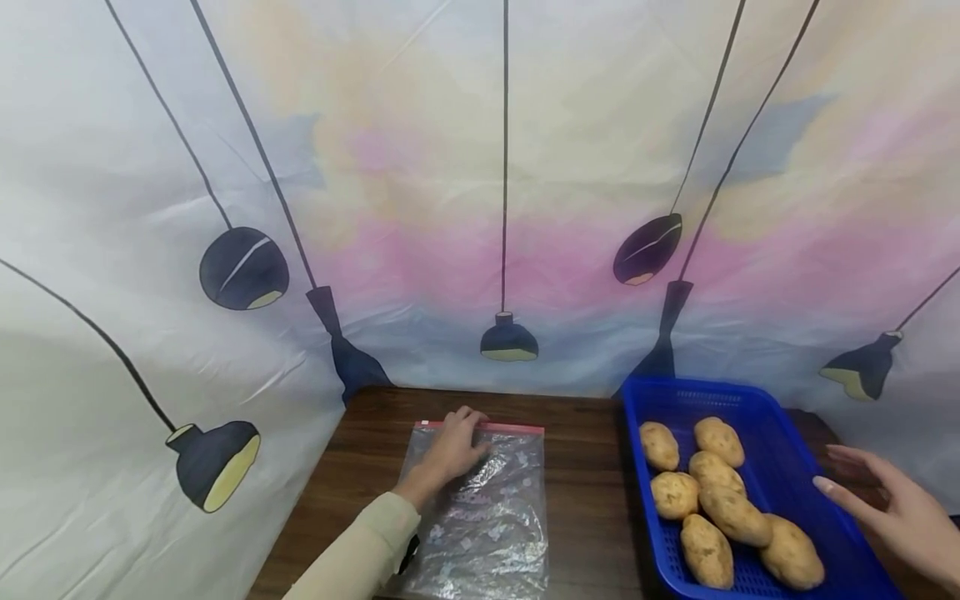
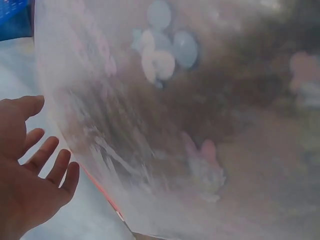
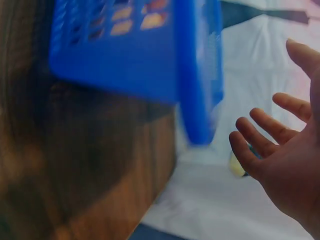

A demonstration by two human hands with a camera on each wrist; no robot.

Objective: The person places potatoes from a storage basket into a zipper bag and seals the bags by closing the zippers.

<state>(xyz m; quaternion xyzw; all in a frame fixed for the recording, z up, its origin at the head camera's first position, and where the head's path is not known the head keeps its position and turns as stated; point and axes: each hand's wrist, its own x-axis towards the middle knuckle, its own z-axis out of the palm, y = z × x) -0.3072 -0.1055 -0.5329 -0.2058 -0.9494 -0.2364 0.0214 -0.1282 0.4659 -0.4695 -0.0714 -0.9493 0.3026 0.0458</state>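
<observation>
A clear plastic zip bag (image 1: 495,533) with a red zip strip and small printed figures lies flat on the wooden table. My left hand (image 1: 453,446) is over its upper part, fingers extended across the strip; whether they touch the plastic I cannot tell. In the left wrist view that hand (image 2: 37,160) has loose, spread fingers beside the bag (image 2: 165,125). A blue plastic basket (image 1: 783,429) on the right holds several potatoes (image 1: 735,514). My right hand (image 1: 892,508) is at the basket's right side, fingers extended, holding nothing. The right wrist view shows the basket (image 3: 135,75) apart from its fingers.
Brown wooden tabletop (image 1: 588,483) shows between the bag and the basket. Behind the table hangs a pale cloth (image 1: 420,208) printed with dark lamps, and it also covers both sides.
</observation>
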